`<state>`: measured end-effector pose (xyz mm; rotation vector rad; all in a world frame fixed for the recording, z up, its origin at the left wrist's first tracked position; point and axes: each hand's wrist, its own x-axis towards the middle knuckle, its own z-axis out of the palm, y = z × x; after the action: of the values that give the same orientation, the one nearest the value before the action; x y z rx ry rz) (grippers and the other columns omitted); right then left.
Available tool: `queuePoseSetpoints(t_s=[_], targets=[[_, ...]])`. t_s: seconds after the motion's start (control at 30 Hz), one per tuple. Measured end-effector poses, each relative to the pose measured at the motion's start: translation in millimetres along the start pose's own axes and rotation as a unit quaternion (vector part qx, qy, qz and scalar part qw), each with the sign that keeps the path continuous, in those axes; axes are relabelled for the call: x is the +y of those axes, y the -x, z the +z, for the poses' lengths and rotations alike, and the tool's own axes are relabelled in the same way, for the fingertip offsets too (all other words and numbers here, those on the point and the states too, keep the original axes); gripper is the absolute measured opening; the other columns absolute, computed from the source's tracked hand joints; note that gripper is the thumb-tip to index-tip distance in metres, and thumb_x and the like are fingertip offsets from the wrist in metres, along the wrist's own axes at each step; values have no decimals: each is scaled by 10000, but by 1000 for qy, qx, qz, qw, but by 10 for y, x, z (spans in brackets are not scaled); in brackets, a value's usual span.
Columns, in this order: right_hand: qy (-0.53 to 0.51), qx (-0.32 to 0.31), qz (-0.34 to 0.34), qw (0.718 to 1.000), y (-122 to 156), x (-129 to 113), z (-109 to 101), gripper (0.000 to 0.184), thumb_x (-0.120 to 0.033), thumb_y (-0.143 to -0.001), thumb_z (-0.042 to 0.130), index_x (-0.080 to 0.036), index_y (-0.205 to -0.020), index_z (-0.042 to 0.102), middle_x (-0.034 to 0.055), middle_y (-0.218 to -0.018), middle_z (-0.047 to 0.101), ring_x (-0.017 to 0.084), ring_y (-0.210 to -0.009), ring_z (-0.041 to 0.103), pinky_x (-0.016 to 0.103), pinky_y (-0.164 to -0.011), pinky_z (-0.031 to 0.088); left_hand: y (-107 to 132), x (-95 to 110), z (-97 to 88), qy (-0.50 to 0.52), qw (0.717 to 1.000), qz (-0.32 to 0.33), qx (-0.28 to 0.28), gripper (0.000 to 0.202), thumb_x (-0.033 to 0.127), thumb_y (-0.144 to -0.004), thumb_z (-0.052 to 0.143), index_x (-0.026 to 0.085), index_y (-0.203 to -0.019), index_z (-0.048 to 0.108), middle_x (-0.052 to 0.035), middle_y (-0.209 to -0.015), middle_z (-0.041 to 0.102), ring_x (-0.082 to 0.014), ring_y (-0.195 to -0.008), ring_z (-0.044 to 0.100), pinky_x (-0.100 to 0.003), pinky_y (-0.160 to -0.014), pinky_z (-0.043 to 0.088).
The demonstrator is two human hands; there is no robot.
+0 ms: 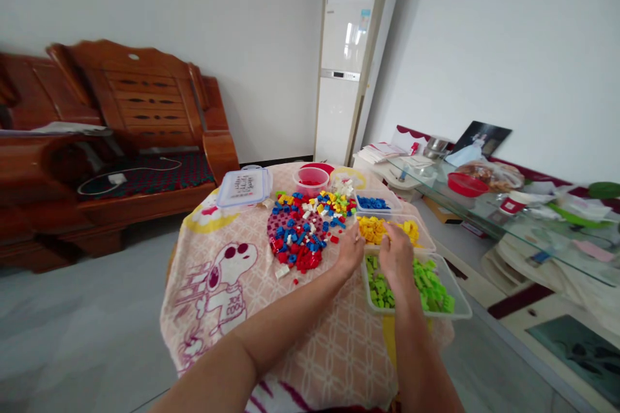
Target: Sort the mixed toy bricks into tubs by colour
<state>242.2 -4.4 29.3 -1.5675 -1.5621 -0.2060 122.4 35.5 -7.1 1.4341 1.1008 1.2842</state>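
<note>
My left hand (349,250) rests at the right edge of a pile of mixed red, blue, white and yellow bricks (303,229) on the cloth-covered table (252,310). Its fingers curl down near the yellow-brick tray (387,230); what they hold, if anything, is hidden. My right hand (396,257) hovers between the yellow-brick tray and the green-brick tray (411,287), fingers bent downward, contents not visible. A tray of blue bricks (372,202) sits behind.
A red bowl (310,178) and a lidded clear box (243,187) stand at the table's far side. A wooden sofa (116,135) is on the left, a tall white air conditioner (346,58) behind, a cluttered glass table (508,206) on the right.
</note>
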Motion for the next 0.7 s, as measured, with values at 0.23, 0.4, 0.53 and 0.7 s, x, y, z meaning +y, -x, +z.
queuePoseSetpoints(t_s=[0.23, 0.4, 0.53, 0.7], targets=[[52, -148, 95, 983, -143, -316, 311, 473, -143, -931, 390, -142, -1278, 711, 160, -1275, 727, 260, -1232, 627, 373, -1135, 433, 12, -90, -8, -13, 999, 10, -36, 466, 280, -990, 475, 167, -1414, 632, -130, -1482, 638, -270, -1377, 603, -486, -1210, 459], [108, -217, 80, 967, -406, -387, 291, 471, -133, -976, 383, -149, -1333, 690, 154, -1300, 721, 251, -1248, 633, 318, -1111, 418, -40, -81, -24, -33, 996, 46, -68, 448, 193, -970, 463, 269, -1351, 686, -46, -1383, 715, -225, -1335, 635, -441, -1178, 503], [153, -254, 55, 953, -795, -349, 461, 435, -141, -1001, 398, -117, -1309, 704, 184, -1278, 726, 263, -1239, 648, 312, -1066, 433, -348, -8, -276, -6, 1000, 5, -29, 531, 91, -852, 537, 222, -1347, 678, -91, -1388, 707, -256, -1241, 692, -449, -1067, 581], [191, -309, 52, 930, -1105, -243, 737, 332, -162, -988, 487, -141, -1172, 762, 137, -1154, 776, 231, -1117, 701, 271, -949, 465, -803, 148, -1070, -23, 991, 63, 114, 468, 157, -857, 541, 179, -1297, 700, -98, -1322, 734, -266, -1250, 677, -452, -1105, 541]])
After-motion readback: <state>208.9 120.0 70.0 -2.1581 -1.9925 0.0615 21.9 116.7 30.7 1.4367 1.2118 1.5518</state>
